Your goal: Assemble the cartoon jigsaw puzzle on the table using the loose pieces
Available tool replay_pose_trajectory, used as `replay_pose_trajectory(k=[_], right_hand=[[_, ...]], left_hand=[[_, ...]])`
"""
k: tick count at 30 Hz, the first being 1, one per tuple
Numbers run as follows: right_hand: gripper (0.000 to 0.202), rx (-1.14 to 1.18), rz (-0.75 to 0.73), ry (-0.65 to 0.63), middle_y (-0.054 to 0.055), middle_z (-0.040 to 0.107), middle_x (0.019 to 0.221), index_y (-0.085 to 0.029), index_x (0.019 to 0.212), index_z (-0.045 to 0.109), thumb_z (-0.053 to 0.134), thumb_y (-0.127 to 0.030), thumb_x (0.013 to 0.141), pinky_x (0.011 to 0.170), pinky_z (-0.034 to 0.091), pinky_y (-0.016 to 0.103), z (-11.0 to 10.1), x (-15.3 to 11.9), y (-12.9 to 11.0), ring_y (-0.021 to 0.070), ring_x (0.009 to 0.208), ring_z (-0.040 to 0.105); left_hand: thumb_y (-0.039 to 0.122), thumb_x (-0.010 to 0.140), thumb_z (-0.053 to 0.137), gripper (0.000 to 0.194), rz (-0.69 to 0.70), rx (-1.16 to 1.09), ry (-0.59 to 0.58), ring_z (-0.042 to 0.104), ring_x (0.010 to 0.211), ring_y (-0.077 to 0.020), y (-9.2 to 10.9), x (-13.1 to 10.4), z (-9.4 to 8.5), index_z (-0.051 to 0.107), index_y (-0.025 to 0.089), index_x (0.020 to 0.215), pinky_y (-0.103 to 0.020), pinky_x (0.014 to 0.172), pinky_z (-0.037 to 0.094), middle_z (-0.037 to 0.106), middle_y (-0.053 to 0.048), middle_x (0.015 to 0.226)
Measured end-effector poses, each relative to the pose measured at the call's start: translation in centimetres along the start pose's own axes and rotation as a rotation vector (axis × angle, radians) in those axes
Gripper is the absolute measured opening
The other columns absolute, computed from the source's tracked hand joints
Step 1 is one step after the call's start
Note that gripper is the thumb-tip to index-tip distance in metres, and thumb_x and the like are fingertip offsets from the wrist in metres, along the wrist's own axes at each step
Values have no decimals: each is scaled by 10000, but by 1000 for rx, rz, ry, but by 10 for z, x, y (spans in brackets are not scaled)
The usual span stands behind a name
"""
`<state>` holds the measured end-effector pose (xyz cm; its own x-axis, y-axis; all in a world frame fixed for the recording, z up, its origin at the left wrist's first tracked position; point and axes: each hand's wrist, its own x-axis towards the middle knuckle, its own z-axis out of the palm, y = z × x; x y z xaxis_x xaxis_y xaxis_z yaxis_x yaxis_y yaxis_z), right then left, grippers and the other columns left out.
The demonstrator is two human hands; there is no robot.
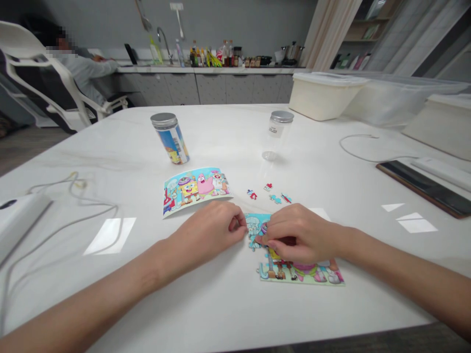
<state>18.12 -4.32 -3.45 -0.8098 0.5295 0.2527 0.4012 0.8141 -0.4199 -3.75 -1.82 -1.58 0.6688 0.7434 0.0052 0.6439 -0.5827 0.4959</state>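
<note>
A partly joined jigsaw puzzle [279,274] with cartoon figures lies flat near the table's front, with a gap along its left edge. My left hand [221,223] is curled, its thumb and fingertips pinched at the puzzle's upper left edge. Over the puzzle's middle, my right hand [300,233] has its fingers closed together, the tips on a puzzle piece [253,242] beside the gap; the hand hides part of the picture. Beyond the puzzle lie several loose pieces, among them a red one [252,194] and a blue one [275,199]. A curved picture sheet [198,189] shows the same figures.
Farther back stand a printed jar [170,139] and a clear jar [277,137], both silver-lidded. Storage boxes [327,95], a dark phone-like slab [423,189] and a cable occupy the right. More cables and a white device [22,220] lie left. A person sits beyond.
</note>
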Motion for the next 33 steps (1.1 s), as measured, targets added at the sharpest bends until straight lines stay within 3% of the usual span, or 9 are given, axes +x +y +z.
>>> replay_pose_trajectory(k=[10,25,29,31,33], right_hand=[[353,47,19,41,-58,314,491,-184,533,429,445,-215,884,506,264,246,2,1,0,88,483,292],[371,32,1,34,-53,365,474,-186,534,465,426,-228,901,497,284,250,1,1,1,93,473,317],[270,60,6,12,-31,501,527,-158,792,633,399,-208,918,528,339,231,-2,-1,2,98,501,428],[267,96,51,13,-20,558,577,-145,945,640,377,-187,928,542,363,217,-4,-1,2,95,518,472],[274,115,94,13,-17,571,591,-144,973,631,362,-187,938,537,366,208,-5,-2,2,91,511,477]], left_hand=[[221,769,527,172,-226,-132,-14,411,482,-89,12,-2,1,599,183,617,-229,490,305,494,54,528],[217,792,503,181,-272,-144,-52,440,495,-101,16,-2,-1,613,181,654,-234,503,320,529,39,552],[211,827,483,162,-184,-35,-19,467,516,-114,12,-6,4,598,173,719,-239,488,315,567,24,614],[186,841,486,129,-41,61,17,464,528,-111,8,-8,3,592,172,768,-239,496,316,571,23,657],[181,849,526,78,186,169,15,468,553,-106,2,-8,-1,601,174,831,-243,514,320,576,23,714]])
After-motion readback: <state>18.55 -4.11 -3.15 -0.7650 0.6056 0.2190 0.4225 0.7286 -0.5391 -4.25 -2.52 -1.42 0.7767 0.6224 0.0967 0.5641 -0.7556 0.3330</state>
